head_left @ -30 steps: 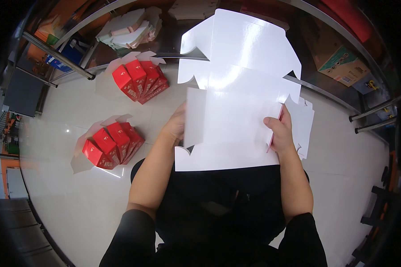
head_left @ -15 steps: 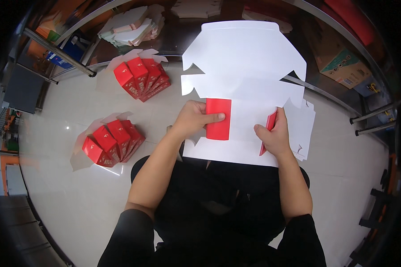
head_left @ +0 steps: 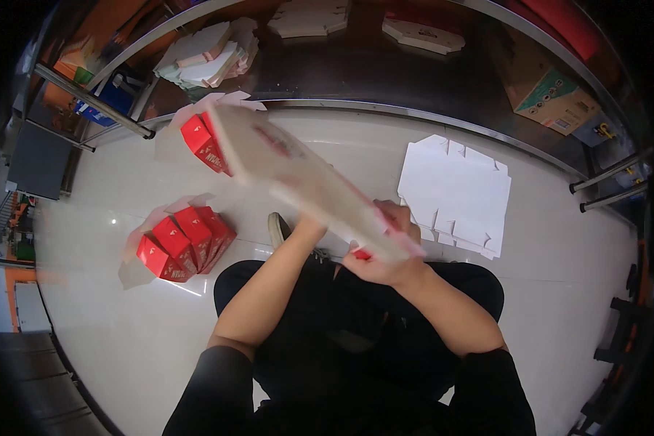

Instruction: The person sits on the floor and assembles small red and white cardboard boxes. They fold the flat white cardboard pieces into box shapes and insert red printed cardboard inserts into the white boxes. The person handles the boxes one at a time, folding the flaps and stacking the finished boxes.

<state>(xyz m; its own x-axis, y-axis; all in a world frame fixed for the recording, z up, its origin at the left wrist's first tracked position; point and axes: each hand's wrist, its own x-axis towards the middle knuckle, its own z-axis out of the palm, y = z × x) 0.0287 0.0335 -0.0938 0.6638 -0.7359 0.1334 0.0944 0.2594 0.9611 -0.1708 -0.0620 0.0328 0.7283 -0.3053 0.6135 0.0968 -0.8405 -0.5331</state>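
We hold 1 flat die-cut carton blank (head_left: 309,192), white with red print, tilted in the air above the lap and blurred. Its far end reaches toward the upper left, over the far group of red boxes; its near end sits at our hands.

Right hand (head_left: 385,251): grip clenched on the blank's near edge, thumb under, fingers on top. Left hand (head_left: 305,225): mostly hidden behind the sheet; it appears to support the underside, but we cannot tell whether its grip is closed.

Handling, as we judge it: thin paperboard, light, springy, stiff only along its length. It will flop if pinched at 1 corner and will crease at the scored fold lines. The glossy face looks slippery. Best taken at 2 opposite edges, away from the tabs.

Count:
- 1 blank in hand.
- 1 low stack of white blanks (head_left: 454,196) on the pale worktop (head_left: 123,327) to our right; the number of sheets is not readable.
- 2 groups of finished red boxes: the near-left group (head_left: 182,243) shows about 4; the far group (head_left: 203,142) is partly hidden, so no count.
- More flattened cartons (head_left: 203,62) lie on the dark shelf beyond, and 1 brown cardboard box (head_left: 552,94) at the upper right.
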